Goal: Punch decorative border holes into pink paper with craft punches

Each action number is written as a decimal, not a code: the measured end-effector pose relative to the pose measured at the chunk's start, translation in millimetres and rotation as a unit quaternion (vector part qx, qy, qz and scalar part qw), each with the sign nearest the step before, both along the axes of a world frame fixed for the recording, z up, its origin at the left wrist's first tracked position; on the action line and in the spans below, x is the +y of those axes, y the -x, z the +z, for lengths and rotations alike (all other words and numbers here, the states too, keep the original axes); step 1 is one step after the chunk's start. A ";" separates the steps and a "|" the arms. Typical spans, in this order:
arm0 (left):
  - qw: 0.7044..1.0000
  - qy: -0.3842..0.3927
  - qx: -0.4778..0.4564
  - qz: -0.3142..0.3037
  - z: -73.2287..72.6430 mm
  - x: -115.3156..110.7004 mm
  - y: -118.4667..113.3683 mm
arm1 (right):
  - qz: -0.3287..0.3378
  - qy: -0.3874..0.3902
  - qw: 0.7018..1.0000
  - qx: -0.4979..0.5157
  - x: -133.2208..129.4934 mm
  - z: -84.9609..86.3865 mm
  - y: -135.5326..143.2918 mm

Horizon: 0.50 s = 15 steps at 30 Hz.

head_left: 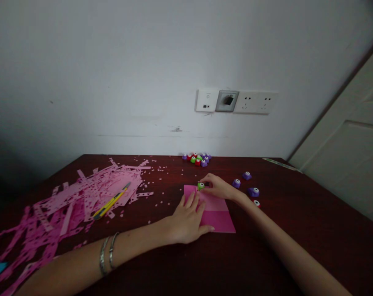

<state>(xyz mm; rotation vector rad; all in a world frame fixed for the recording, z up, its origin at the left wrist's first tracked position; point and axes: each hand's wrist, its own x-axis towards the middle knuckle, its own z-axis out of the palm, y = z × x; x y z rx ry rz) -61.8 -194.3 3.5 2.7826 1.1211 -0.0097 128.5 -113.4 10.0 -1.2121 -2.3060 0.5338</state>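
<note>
Here, far left: pink paper strips [95,192] heaped, yellow cutter [112,200] lying on them. Next, left hand [187,222] spread flat, palm down on pink sheet [219,222], grasping nothing. Green punch [200,186] at sheet's far edge, just beyond left hand, pinched from its right by right hand [216,187]. Farther right, loose purple punches [236,183] near the right forearm.

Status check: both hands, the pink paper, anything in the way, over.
Left hand spread on pink paper. Right hand holding green punch at paper's far edge. Scraps and yellow cutter off left, apart from paper.
</note>
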 end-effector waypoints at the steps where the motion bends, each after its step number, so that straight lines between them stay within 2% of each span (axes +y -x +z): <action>1: 1.000 0.007 -0.001 -0.003 -0.7 0.6 1.1 | 0.004 -0.002 1.000 -0.004 0.0 0.2 0.3; 10: 0.999 0.030 -0.002 -0.012 6.7 -4.3 9.4 | 0.009 -0.017 1.000 -0.014 3.0 -0.7 -3.6; 15: 0.999 0.035 0.003 -0.018 11.1 -10.0 16.3 | -0.031 -0.009 0.999 -0.023 4.0 1.6 -12.7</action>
